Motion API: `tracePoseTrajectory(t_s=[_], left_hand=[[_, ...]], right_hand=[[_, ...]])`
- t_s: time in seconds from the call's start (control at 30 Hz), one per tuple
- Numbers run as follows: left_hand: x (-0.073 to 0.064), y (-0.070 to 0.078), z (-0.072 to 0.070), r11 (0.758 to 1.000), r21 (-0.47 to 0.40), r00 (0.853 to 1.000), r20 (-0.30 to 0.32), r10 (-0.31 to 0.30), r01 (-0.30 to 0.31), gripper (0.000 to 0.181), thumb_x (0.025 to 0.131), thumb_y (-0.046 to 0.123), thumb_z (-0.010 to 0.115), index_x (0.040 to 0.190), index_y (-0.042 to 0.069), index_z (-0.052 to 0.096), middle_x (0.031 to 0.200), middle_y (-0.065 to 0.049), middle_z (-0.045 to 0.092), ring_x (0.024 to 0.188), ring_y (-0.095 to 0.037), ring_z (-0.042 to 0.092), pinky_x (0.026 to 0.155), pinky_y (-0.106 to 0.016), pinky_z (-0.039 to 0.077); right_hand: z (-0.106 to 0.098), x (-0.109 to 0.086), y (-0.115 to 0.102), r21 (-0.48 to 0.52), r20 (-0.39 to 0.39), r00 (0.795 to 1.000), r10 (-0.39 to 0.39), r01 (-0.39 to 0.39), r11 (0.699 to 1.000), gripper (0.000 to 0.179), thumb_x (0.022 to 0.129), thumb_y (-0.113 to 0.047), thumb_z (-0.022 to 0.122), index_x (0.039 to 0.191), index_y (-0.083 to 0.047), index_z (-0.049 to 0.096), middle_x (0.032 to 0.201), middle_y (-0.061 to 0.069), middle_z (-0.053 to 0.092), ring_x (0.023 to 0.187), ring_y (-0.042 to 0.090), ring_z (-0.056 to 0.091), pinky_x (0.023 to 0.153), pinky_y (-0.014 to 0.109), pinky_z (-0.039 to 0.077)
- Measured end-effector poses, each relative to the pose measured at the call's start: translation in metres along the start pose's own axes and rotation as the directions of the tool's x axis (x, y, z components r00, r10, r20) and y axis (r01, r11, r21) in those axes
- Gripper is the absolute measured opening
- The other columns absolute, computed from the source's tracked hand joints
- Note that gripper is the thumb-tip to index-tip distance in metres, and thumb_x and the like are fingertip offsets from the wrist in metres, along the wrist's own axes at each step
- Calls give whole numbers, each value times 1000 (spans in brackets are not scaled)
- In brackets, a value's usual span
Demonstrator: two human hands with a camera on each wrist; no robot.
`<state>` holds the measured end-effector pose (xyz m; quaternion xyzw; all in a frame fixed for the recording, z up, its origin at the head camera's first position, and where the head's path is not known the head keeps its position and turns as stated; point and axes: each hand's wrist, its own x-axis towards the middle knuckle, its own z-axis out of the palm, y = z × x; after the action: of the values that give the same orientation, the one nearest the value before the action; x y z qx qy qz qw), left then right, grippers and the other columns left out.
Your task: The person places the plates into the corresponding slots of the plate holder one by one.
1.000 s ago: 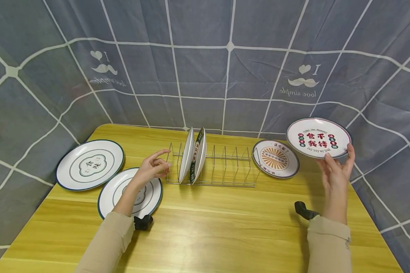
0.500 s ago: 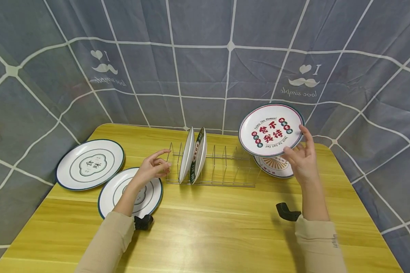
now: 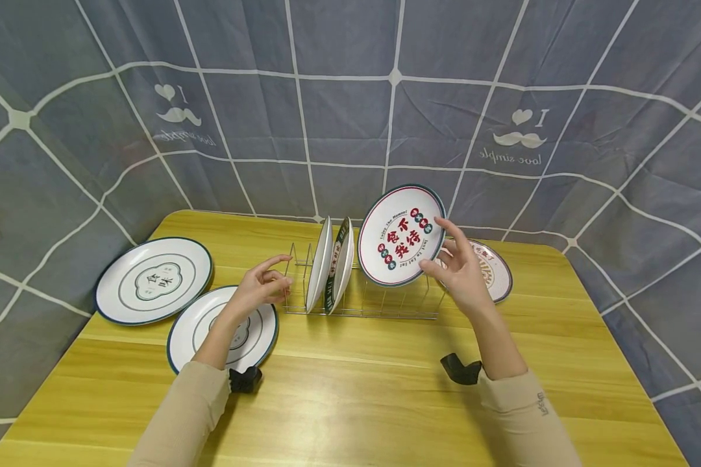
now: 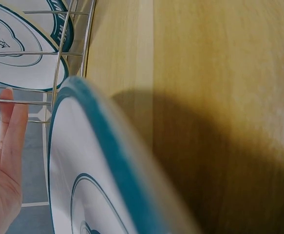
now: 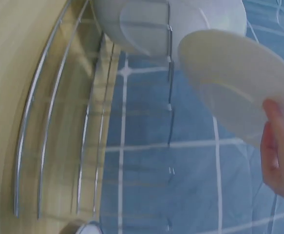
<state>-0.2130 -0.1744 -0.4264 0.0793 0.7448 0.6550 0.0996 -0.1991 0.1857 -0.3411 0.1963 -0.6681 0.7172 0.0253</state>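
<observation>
My right hand (image 3: 464,275) pinches the rim of a white plate (image 3: 402,235) with red characters and a green edge. It holds this plate tilted above the right part of a wire dish rack (image 3: 385,316). The right wrist view shows the plate's pale underside (image 5: 229,83). At the rack's left end, my left hand (image 3: 259,288) rests its fingertips against the wires; the left wrist view shows the fingers (image 4: 12,126) fairly straight there, the thumb hidden. Two plates stand upright in the rack: a white one (image 3: 319,266) and one with a dark green patterned rim (image 3: 341,266).
Two blue-rimmed plates lie at the left, one farther back (image 3: 117,285) and one partly under my left forearm (image 3: 189,337). A smaller plate with an orange sunburst (image 3: 499,272) lies right of the rack, partly covered by my right hand. A grey checked curtain (image 3: 350,123) stands behind the table.
My right hand has carried the red-lettered plate leftward from the far right to above the rack, tilting it more upright. The left hand has stayed at the rack's end.
</observation>
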Motion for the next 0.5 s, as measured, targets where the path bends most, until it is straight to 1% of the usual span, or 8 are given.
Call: tracePoseTrajectory(t_s=[0.2,0.37,0.5], left_hand=[[0,-1,0,1000,-5,1000,3,-1,1,58,89,17,61,139,8,35,85,-4,63,79,-17,62,81,-47,51],[0,0,0,1000,-19,1000,6,-1,2,58,89,17,61,140,8,34,86,-6,63,78,-14,62,81,-47,50],[0,1,0,1000,-18,1000,9,-1,1,58,89,17,61,140,8,34,86,-6,63,78,-15,62,81,-46,51]], right_hand=[[21,3,3,-130,1,1000,24,-23,991,69,81,10,61,140,-11,33,119,18,46,100,21,54,74,23,53],[39,6,5,-196,-8,1000,20,-21,980,68,78,9,65,138,-11,38,116,22,48,98,28,55,73,28,54],[52,9,6,-242,-22,1000,14,-19,970,67,77,8,67,135,-11,41,115,23,48,96,34,54,72,30,54]])
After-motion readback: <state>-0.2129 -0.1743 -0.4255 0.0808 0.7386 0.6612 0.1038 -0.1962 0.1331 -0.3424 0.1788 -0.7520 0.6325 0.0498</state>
